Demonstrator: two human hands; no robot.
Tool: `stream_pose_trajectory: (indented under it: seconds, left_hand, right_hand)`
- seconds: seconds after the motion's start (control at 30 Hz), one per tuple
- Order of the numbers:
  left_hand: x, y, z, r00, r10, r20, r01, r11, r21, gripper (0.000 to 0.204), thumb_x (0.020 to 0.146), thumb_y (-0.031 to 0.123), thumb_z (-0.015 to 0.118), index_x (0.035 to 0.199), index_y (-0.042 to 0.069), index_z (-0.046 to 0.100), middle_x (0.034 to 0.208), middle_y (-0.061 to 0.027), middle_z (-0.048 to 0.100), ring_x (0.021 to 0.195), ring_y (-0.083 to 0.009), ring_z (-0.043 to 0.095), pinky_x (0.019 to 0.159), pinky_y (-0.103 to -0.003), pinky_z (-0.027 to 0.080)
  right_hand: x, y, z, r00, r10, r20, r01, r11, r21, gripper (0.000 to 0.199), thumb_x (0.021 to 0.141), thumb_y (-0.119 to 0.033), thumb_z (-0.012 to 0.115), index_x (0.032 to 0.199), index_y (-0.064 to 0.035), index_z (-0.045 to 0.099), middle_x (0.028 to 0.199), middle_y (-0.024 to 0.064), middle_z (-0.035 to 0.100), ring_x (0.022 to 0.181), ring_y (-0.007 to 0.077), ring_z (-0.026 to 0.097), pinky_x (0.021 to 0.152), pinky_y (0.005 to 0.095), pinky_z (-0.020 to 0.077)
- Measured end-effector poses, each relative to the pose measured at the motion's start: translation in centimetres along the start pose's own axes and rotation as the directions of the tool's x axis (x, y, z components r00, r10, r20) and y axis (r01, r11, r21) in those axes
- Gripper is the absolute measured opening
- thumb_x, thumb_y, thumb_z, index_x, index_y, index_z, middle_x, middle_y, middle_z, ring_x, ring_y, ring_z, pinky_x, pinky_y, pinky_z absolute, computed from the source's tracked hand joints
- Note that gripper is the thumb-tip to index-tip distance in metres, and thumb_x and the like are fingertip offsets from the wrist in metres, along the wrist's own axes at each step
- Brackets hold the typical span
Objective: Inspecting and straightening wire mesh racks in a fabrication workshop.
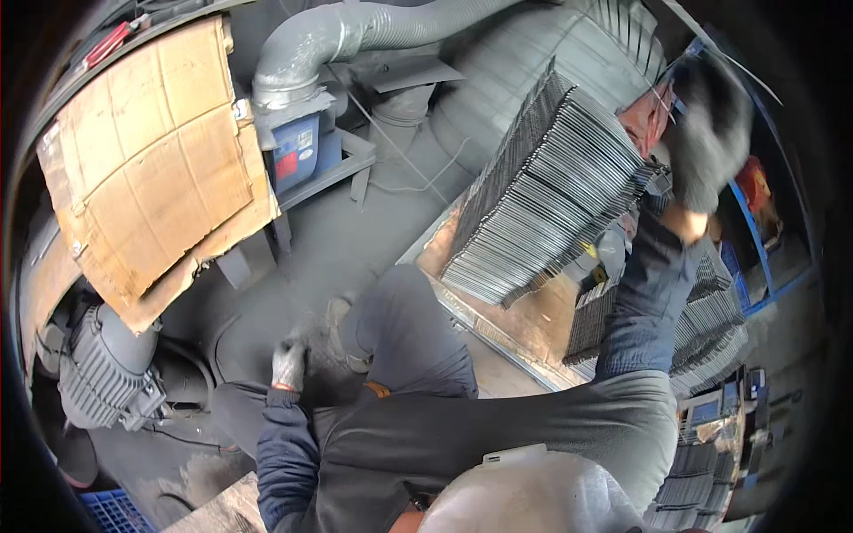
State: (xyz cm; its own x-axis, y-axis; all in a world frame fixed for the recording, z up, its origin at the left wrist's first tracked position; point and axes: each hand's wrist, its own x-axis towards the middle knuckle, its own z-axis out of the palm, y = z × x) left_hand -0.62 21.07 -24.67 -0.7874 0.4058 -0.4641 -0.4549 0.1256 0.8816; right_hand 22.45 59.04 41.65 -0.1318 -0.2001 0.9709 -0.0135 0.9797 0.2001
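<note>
Grey dusty floor (355,231) fills the middle of the frame, open between a cardboard sheet (151,160) at upper left and the worktop (524,324) edge running diagonally through the centre. Grey duct (329,40) along the top; motor (102,369) at lower left.

Right hand (706,133), dark-gloved, at upper right, raised against the upper end of a tilted stack of thin grey metal plates (546,200); grip cannot be told, blurred.

Left hand (289,364), grey-gloved, lower left of centre, fingers curled loosely, holding nothing visible, low near the floor.

Plates: uniform, edge-on, leaning. More stacks (711,329) at right.
</note>
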Motion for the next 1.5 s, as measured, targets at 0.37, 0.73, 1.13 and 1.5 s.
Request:
stream_pose_trajectory:
  seconds: [0.37,0.73,1.13,1.5]
  left_hand:
    - [-0.3,-2.6,-0.3,0.996,-0.077,-0.032,0.082,0.98,0.181,0.037,0.098,0.038,0.08,0.106,0.006,0.065,0.082,-0.0063,0.067,0.063,-0.0196,0.066,0.053,-0.036,0.052]
    - [-0.2,-4.8,-1.7,0.983,0.161,0.084,-0.176,0.744,0.645,0.048,0.105,0.033,0.066,0.134,-0.006,0.069,0.128,-0.0199,0.076,0.115,-0.0344,0.073,0.098,-0.042,0.057]
    - [-12.7,10.6,5.1,0.977,0.164,-0.133,-0.204,0.893,-0.402,0.065,0.108,0.051,0.065,0.149,0.002,0.056,0.14,-0.0131,0.064,0.128,-0.0194,0.06,0.092,-0.039,0.057]
    - [-4.2,-5.8,0.3,0.753,0.198,-0.627,-0.24,0.971,0.019,0.059,0.104,0.052,0.065,0.114,-0.006,0.072,0.092,-0.023,0.077,0.084,-0.0353,0.076,0.079,-0.047,0.058]
  right_hand:
    - [-7.8,15.1,2.3,0.752,0.154,0.641,0.288,0.798,-0.53,0.041,0.095,0.0,0.054,0.131,-0.0147,0.068,0.112,0.0135,0.072,0.108,0.0359,0.07,0.092,0.0486,0.0575]
    - [-8.5,12.9,2.5,0.621,0.431,0.655,0.073,0.8,-0.595,0.049,0.107,-0.042,0.062,0.137,-0.0041,0.069,0.135,0.0212,0.072,0.126,0.0409,0.066,0.11,0.0464,0.0511]
    - [-34.5,-24.6,16.0,0.272,0.135,0.953,-0.954,0.17,0.249,0.03,0.106,-0.018,0.067,0.13,-0.0003,0.07,0.123,0.0106,0.074,0.115,0.0227,0.068,0.105,0.0371,0.0516]
    - [-48.5,-40.4,19.1,-0.203,-0.624,0.755,-0.559,-0.559,-0.612,0.047,0.117,-0.032,0.051,0.151,-0.0008,0.056,0.144,0.0163,0.065,0.131,0.029,0.061,0.115,0.0408,0.0471]
